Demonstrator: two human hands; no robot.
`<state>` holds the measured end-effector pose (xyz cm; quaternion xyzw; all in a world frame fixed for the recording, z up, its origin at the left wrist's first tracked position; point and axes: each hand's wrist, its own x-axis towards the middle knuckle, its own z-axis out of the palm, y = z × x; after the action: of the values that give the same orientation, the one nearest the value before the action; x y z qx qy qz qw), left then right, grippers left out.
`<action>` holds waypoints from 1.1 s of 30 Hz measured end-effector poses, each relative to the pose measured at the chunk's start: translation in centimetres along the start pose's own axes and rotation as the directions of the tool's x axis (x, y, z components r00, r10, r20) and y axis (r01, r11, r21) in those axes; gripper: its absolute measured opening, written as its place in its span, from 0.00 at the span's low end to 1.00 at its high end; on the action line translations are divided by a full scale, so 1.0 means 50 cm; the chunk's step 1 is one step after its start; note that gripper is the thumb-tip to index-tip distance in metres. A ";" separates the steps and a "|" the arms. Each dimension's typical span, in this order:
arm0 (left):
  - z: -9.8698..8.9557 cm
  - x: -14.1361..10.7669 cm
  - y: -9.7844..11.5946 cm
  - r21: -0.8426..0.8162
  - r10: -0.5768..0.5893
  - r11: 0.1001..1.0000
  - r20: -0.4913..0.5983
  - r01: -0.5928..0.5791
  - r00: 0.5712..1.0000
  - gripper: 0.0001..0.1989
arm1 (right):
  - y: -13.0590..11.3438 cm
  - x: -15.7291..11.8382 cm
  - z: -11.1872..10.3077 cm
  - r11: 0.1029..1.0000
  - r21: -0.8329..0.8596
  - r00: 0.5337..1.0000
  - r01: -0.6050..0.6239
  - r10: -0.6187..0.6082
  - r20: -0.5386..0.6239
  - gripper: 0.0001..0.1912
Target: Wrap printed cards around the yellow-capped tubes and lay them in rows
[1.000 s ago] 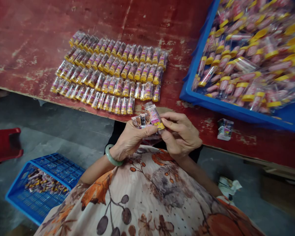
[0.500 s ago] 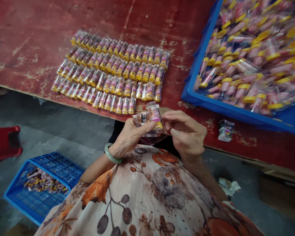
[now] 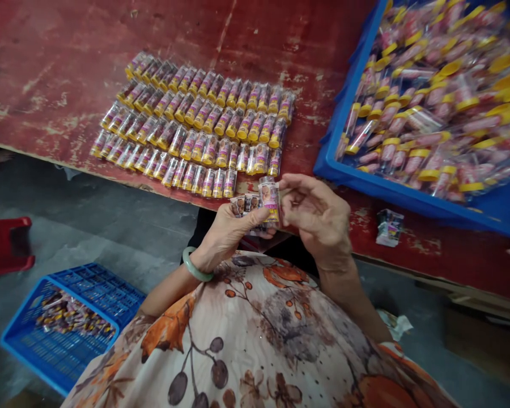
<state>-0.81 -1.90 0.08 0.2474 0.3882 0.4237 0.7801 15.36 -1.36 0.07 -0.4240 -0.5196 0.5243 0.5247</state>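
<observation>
My left hand (image 3: 229,235) grips a clear plastic tube (image 3: 270,201) with a printed label and yellow end, together with a strip of small printed labels (image 3: 243,204). My right hand (image 3: 318,215) hovers beside the tube, fingers curled and apart, and seems to hold nothing. Its fingertips are very close to the tube, but I cannot tell if they touch it. Neat rows of similar tubes (image 3: 191,127) lie on the worn red table (image 3: 59,68), just beyond my hands.
A blue tray (image 3: 329,164) heaped with tubes sits on the table at right, beside a small loose packet (image 3: 389,228). A blue crate (image 3: 34,345) holding tubes and a red stool (image 3: 4,246) stand on the concrete floor at left. A floral garment covers my lap.
My right hand has let go of the tube and moved up and right, its fingers opening. The tube now stands more upright in my left hand. The view has shifted slightly.
</observation>
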 end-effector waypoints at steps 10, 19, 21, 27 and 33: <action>0.006 -0.009 0.002 -0.071 -0.017 0.997 -0.008 0.017 1.000 0.12 | -0.008 -0.001 -0.008 0.714 -0.509 0.876 0.481 -0.405 0.261 0.38; 0.010 -0.015 0.006 -0.108 -0.007 0.994 -0.009 0.006 1.000 0.12 | 0.013 -0.024 0.018 0.575 -0.634 0.813 0.517 -0.562 0.154 0.29; 0.009 -0.016 0.005 -0.101 -0.003 0.995 -0.005 0.003 1.000 0.12 | 0.015 -0.026 0.019 0.555 -0.652 0.803 0.517 -0.579 0.143 0.29; 0.007 -0.016 -0.001 -0.112 0.015 0.994 0.030 -0.011 0.999 0.10 | 0.021 -0.030 0.030 0.559 -0.652 0.770 0.512 -0.636 0.059 0.27; 0.008 -0.015 -0.001 -0.104 0.029 0.994 0.008 -0.028 1.000 0.11 | 0.019 -0.031 0.041 0.573 -0.651 0.773 0.497 -0.633 0.033 0.24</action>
<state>-0.71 -2.61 0.58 0.2142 0.3585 0.4533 0.7875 13.37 -3.01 -0.82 -0.4349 -0.7144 0.0774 0.5426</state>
